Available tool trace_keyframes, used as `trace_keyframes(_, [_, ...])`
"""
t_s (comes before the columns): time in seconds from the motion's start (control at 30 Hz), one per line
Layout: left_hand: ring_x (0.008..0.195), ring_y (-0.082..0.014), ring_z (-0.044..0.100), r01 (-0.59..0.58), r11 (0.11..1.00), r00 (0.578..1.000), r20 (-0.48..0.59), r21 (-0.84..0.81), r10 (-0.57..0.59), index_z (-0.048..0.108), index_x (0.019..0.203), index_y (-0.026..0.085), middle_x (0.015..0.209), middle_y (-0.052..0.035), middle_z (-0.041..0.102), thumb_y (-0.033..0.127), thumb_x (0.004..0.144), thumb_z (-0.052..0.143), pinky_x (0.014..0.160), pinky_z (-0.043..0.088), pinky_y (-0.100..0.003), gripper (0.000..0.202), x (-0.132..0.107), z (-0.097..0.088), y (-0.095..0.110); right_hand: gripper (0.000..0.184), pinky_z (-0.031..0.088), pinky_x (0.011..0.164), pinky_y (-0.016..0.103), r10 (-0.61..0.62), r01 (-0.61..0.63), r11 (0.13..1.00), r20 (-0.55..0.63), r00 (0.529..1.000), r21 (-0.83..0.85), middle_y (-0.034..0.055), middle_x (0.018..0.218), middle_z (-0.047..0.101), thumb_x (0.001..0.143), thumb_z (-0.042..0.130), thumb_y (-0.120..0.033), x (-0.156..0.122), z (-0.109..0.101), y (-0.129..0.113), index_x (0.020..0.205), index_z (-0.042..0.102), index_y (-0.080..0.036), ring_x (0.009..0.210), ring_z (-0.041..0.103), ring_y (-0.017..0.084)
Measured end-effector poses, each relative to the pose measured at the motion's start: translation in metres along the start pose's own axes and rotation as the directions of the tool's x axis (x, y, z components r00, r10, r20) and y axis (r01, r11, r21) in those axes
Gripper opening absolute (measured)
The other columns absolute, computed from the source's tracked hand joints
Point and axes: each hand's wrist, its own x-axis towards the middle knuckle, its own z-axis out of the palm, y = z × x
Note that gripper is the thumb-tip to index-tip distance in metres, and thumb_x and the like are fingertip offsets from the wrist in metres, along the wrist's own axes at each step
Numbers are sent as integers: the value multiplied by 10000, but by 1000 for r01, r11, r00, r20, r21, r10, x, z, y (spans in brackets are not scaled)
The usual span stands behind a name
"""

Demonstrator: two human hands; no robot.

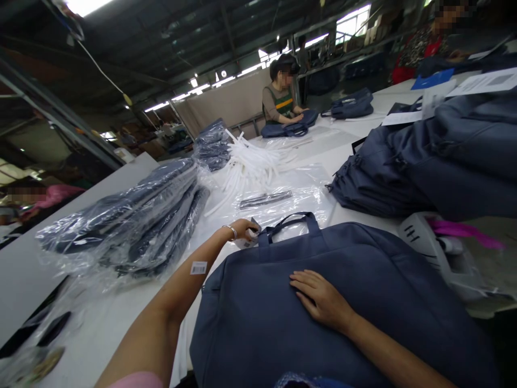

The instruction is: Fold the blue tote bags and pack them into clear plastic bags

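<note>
A large navy fabric bag (363, 302) lies flat on the white table right in front of me, its handles (293, 222) pointing away. My right hand (319, 299) rests flat on top of the bag with the fingers stretched out. My left hand (246, 229) reaches to the bag's far left corner by the handle, fingers closed on a small pale item I cannot make out. A bracelet is on that wrist, and a barcode sticker (198, 267) clings to the forearm.
Stacked bagged navy bags in clear plastic (133, 221) lie at left. Clear plastic sleeves (283, 196) and white strips (246, 164) lie beyond. Unwrapped navy bags (436, 161) pile up at right, beside a white basket (436, 253). A person (283, 97) works at the far end.
</note>
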Motion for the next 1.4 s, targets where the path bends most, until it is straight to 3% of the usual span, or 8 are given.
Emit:
trace_keyframes(0.23, [1140, -328, 589, 145, 960, 976, -194, 239, -99, 785, 957, 234, 1070, -114, 708, 219, 752, 722, 968, 458, -412, 215, -53, -23, 14, 371, 432, 1104, 510, -58, 55, 998, -61, 996, -41, 76, 1306, 652, 935, 512, -156, 0, 6, 4, 1270, 646, -246, 1231, 590, 254])
trace_keyframes(0.37, [1417, -398, 310, 160, 926, 945, -325, 342, -43, 765, 808, 195, 1417, -128, 535, 184, 787, 689, 1149, 235, -583, 80, -95, -23, 45, 347, 450, 1086, 509, -100, 95, 994, -102, 990, -45, 85, 1265, 673, 929, 517, -128, 0, 8, 6, 1229, 662, -224, 1206, 605, 250])
trace_keyframes(0.53, [1030, -263, 663, 154, 946, 946, -318, 286, -58, 676, 1012, 208, 1093, -86, 714, 280, 943, 505, 894, 516, -403, 197, -138, 13, 83, 346, 481, 1054, 480, -101, 103, 995, -121, 987, 9, 74, 1243, 686, 941, 506, -136, 2, 4, 5, 1241, 652, -231, 1162, 630, 238])
trace_keyframes(0.63, [965, -223, 687, 103, 988, 953, -295, 118, -64, 589, 1206, 237, 1085, -58, 721, 324, 966, 463, 833, 540, -341, 285, -154, 54, 99, 342, 508, 1018, 446, -64, 74, 995, -128, 990, 74, 68, 1235, 691, 949, 517, -169, 2, 0, 5, 1254, 648, -249, 1135, 645, 228])
trace_keyframes(0.8, [1340, -295, 492, -4, 996, 973, -232, -86, -16, 466, 1417, 176, 1472, -156, 502, 496, 879, 601, 1111, 416, -443, 640, -162, 110, 102, 323, 490, 1033, 429, 28, -17, 988, -74, 997, 153, 57, 1248, 688, 960, 524, -246, 4, -2, 3, 1255, 655, -254, 1161, 634, 233])
trace_keyframes(1.03, [1336, -321, 467, 79, 994, 949, -300, -79, -100, 574, 1351, 253, 1483, -129, 484, 340, 857, 660, 1104, 410, -513, 509, -158, 117, 84, 441, 555, 758, 334, 221, -236, 930, 83, 972, 283, 61, 1137, 727, 929, 563, -303, 25, 19, -20, 1364, 573, -230, 756, 673, 181])
trace_keyframes(1.23, [1265, -319, 505, 111, 988, 921, -363, -104, -141, 581, 1351, 239, 1522, -116, 426, 344, 812, 716, 1052, 472, -459, 565, -158, 137, 91, 313, 540, 867, 337, 144, -147, 957, 30, 989, 250, 58, 1095, 741, 947, 536, -289, 43, 11, -10, 1214, 687, -231, 923, 697, 211])
trace_keyframes(1.4, [1280, -291, 497, 94, 987, 891, -431, -130, -141, 577, 1350, 246, 1531, -95, 425, 282, 826, 696, 1049, 478, -447, 539, -150, 158, 88, 384, 406, 1087, 383, 128, -168, 954, -168, 977, -249, 103, 1336, 623, 947, 514, -193, 108, -46, 32, 1320, 607, -202, 1253, 549, 231])
